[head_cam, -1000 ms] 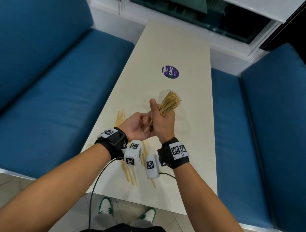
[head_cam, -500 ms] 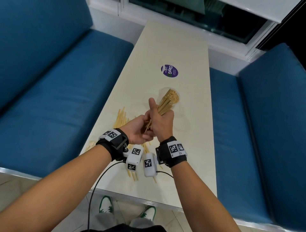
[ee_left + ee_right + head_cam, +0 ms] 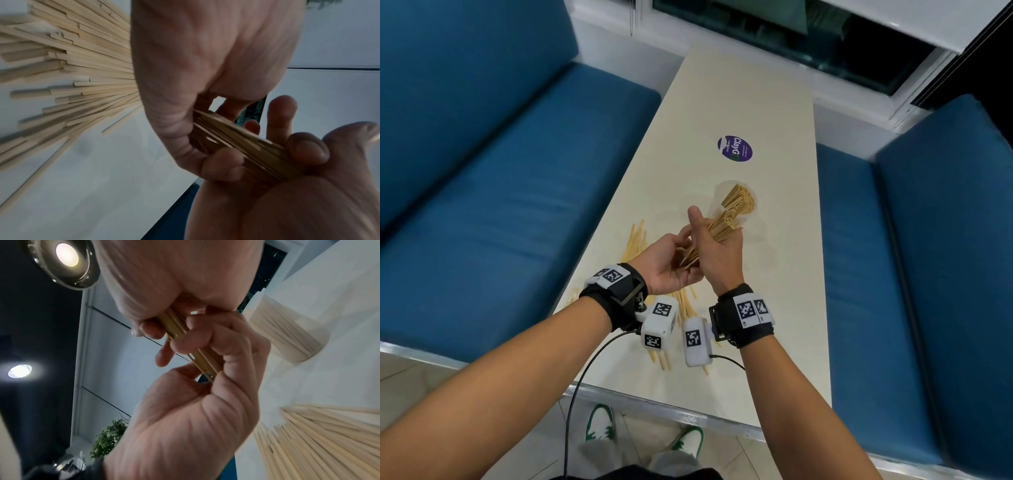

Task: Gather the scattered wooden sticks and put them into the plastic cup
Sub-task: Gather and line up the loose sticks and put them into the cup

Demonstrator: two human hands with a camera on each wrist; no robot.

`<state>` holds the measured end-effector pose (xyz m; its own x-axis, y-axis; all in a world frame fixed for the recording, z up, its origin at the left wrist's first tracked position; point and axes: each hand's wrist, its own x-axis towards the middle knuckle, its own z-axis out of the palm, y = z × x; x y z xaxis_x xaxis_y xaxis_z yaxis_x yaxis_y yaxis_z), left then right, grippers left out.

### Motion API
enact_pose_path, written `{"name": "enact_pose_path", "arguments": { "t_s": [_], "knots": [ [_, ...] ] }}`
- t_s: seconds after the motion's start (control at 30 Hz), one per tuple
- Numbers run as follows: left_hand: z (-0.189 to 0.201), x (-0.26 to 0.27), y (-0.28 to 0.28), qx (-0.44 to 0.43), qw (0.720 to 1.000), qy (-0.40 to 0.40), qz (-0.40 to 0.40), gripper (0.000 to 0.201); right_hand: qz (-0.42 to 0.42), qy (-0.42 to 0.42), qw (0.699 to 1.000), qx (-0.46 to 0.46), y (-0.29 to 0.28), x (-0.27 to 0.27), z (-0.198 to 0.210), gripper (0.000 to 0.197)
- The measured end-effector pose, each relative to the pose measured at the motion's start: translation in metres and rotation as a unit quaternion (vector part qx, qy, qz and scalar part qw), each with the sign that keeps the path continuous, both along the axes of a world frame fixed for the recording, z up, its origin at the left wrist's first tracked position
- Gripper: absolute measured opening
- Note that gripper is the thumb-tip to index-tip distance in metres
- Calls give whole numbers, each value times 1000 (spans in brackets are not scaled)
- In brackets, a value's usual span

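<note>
Above the table, both hands hold one bundle of wooden sticks (image 3: 724,224). My right hand (image 3: 717,246) grips its middle, thumb up; in the right wrist view its fingers (image 3: 205,340) curl round the bundle (image 3: 197,353). My left hand (image 3: 676,255) cups and pinches the bundle's lower end (image 3: 236,142). The bundle's top points at the clear plastic cup (image 3: 738,202), which stands upright just beyond the hands with several sticks in it. Loose sticks (image 3: 635,240) lie on the table left of the hands, and more sticks (image 3: 685,305) lie under the wrists.
The long cream table (image 3: 774,308) runs away from me, with a purple round sticker (image 3: 735,148) beyond the cup. Blue benches (image 3: 500,205) (image 3: 928,274) flank it. Its near edge (image 3: 671,407) is just under my forearms.
The left hand closed in against the bundle's lower end and has shifted its fingers there. The right hand keeps its grip, and the bundle stays tilted toward the cup.
</note>
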<state>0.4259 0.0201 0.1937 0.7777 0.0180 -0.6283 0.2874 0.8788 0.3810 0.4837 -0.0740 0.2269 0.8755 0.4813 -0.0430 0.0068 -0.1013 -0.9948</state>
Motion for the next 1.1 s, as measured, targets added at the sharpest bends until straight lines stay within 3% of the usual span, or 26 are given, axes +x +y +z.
{"name": "enact_pose_path", "arguments": {
  "t_s": [0.07,0.17,0.27,0.33,0.57,0.9,1.0,1.1],
  "knots": [
    [-2,0,3,17,999,-28,-13,34,-2,-9,1000,-11,1,-1,1,49],
    [-1,-5,6,32,996,-58,-54,49,5,-5,1000,-4,0,5,1,51],
    [0,-6,10,39,992,-53,-109,31,21,-12,1000,13,-1,8,2,50],
    [-1,-3,10,52,989,-47,-132,36,36,-18,999,-4,0,7,1,47],
    [1,5,3,77,993,-28,-90,40,38,-26,999,-23,3,9,2,23],
    [-7,15,6,96,992,-35,-72,36,42,3,999,-34,1,18,-3,31],
    [-8,17,5,120,990,-32,-69,42,64,-42,997,-32,-4,25,5,29],
    [-12,18,8,128,989,-35,-62,44,11,-139,990,10,-15,37,24,37]
  ]
}}
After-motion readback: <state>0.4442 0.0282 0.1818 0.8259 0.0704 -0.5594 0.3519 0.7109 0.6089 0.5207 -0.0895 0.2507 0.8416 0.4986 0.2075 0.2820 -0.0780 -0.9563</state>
